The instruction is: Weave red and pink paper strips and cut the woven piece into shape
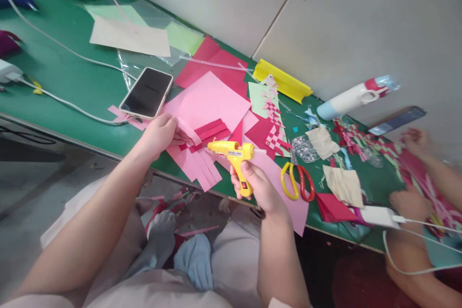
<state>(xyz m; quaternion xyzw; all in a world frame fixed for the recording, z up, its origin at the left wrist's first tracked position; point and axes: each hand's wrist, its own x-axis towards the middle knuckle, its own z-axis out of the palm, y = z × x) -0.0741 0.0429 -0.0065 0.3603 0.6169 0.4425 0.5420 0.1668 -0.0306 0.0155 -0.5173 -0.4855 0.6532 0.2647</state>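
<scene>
My right hand [252,180] is wrapped round the handle of a yellow hot glue gun [234,151], with a clear glue stick jutting from its back end. The nozzle points left, close to woven pink and red paper strips [197,147]. My left hand [164,134] lies at the left end of these strips, fingers closed on a pink strip; its fingertips are partly hidden. Under the weave are pink paper sheets [214,98] and a dark red sheet [212,65]. Red-and-yellow-handled scissors [298,180] lie right of the glue gun.
A phone [147,92] with a white cable lies beside my left hand. Woven paper fish shapes [272,115], a yellow folded piece [281,81], cloth pouches [342,185] and a bottle [352,98] are rightward. Another person's hands [411,204] work at the far right.
</scene>
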